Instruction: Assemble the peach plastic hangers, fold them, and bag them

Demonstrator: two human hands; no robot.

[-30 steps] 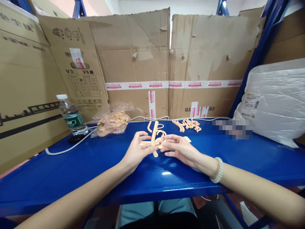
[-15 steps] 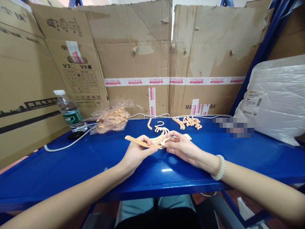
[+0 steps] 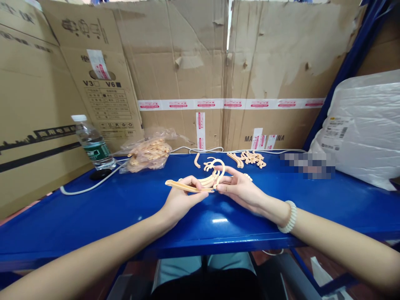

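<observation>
My left hand (image 3: pixel 184 198) is closed on a long, peach-coloured plastic hanger arm (image 3: pixel 178 186), which points out to the left. Between the thumb and fingers of my right hand (image 3: pixel 240 187) is a curved hanger hook (image 3: pixel 223 166), standing upright with its bend at the top. The hook's lower end meets or nearly meets the right end of the arm; I cannot tell whether they are joined. Behind my fingers lie several hangers (image 3: pixel 206 182) in a group, partly covered by my hands.
A clear bag of peach parts (image 3: pixel 148 155) and a water bottle (image 3: pixel 95 146) stand at the left. Loose hanger arms (image 3: pixel 236 160) and small hooks (image 3: pixel 253 158) lie at the back. A white cable (image 3: pixel 78 192) crosses the blue table (image 3: pixel 103 225). A white wrapped bundle (image 3: pixel 365 129) is at the right.
My right hand has turned the hook upright and brought its lower end to the end of the arm. My left hand holds the arm in nearly the same place.
</observation>
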